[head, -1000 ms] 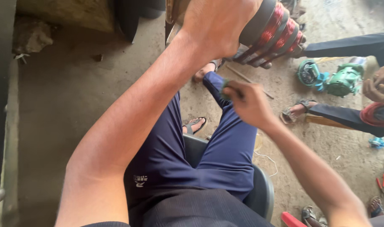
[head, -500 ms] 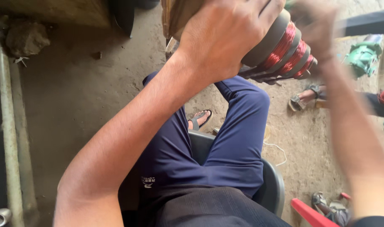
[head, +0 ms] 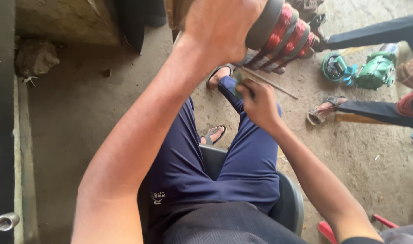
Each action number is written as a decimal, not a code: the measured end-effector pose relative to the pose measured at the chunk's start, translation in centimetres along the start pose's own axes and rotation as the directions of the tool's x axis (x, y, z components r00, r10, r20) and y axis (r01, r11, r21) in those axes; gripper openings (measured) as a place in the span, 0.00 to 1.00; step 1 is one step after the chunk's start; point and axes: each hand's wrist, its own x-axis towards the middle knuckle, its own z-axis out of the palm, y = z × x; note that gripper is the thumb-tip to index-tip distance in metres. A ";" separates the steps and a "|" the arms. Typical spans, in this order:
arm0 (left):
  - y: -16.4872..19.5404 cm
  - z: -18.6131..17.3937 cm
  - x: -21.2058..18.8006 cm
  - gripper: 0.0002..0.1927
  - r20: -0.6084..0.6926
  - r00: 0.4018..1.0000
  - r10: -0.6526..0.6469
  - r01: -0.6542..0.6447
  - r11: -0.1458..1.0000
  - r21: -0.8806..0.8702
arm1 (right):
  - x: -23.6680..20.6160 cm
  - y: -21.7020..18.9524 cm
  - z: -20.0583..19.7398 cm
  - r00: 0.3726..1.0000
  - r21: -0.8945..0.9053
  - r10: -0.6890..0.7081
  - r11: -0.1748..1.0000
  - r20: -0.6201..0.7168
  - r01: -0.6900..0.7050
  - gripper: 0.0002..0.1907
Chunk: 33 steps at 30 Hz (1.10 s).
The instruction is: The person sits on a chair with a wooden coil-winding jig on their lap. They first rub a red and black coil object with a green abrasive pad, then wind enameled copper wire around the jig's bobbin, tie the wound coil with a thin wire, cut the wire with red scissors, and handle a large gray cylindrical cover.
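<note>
Gripped from above: left hand (head: 222, 27) wrapped round a motor rotor (head: 279, 34) with red-wound coils, raised at the top of view, long axis slanting down to the right. Right hand (head: 259, 105) lower, just below the rotor's near end, fingers pinched on a small greenish piece (head: 238, 86), kind unclear. Below: grey chair (head: 288, 203), navy-trousered legs. Right: another person's sandalled foot (head: 319, 113), green motor housings (head: 365, 70), thin stick (head: 270, 83) on dirt floor.

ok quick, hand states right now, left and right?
Left hand: closed, gripping the round part wound with red coils, held up.
Right hand: closed over a small greenish piece above the knee; what it is cannot be told.
</note>
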 end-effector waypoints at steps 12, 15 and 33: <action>1.9 0.1 -0.5 0.40 -0.129 0.981 0.147 -0.147 0.989 0.008 | 1.9 -2.3 -19.9 0.990 -0.029 -0.139 0.990 -0.022 0.139 0.09; 2.2 -0.8 -1.5 0.41 -0.094 0.990 0.105 -0.107 0.994 -0.010 | 7.3 3.4 -20.4 0.978 -0.383 -0.187 0.913 -0.094 0.138 0.09; -1.1 -3.5 -3.1 0.27 -0.046 0.998 0.032 -0.030 0.998 0.049 | -1.0 9.4 12.1 0.998 0.378 0.035 0.924 0.048 -0.051 0.07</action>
